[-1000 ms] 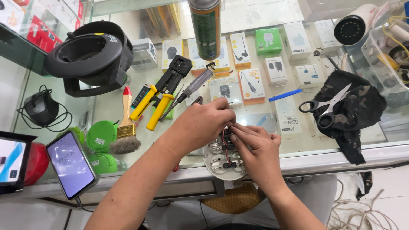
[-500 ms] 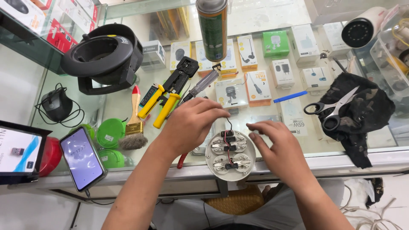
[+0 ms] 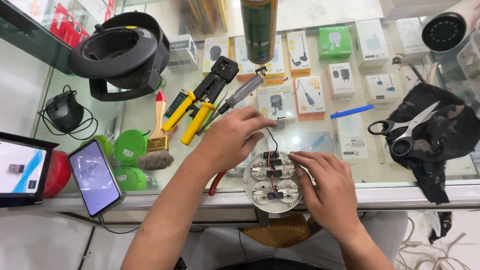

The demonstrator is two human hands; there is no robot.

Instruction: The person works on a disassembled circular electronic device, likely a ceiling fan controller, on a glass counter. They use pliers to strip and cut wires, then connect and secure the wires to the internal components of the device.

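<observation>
- Since the earlier frame we see the left hand (image 3: 235,142) lifted off the round white fitting (image 3: 272,181) toward the screwdriver (image 3: 241,95), fingers loosely curled, gripping nothing.
- The right hand (image 3: 327,187) has stayed on the fitting's right rim, fingers flat and open.
- We count one pair of scissors (image 3: 405,131), one yellow-handled crimper (image 3: 202,102), one brush (image 3: 156,135).
- The fitting lies at lower centre on the glass surface (image 3: 145,107), showing metal terminals and red and black wires.

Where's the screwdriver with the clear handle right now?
In the head view, the screwdriver lies on the glass counter just beyond the left hand, right of the yellow-handled crimping pliers.
</observation>
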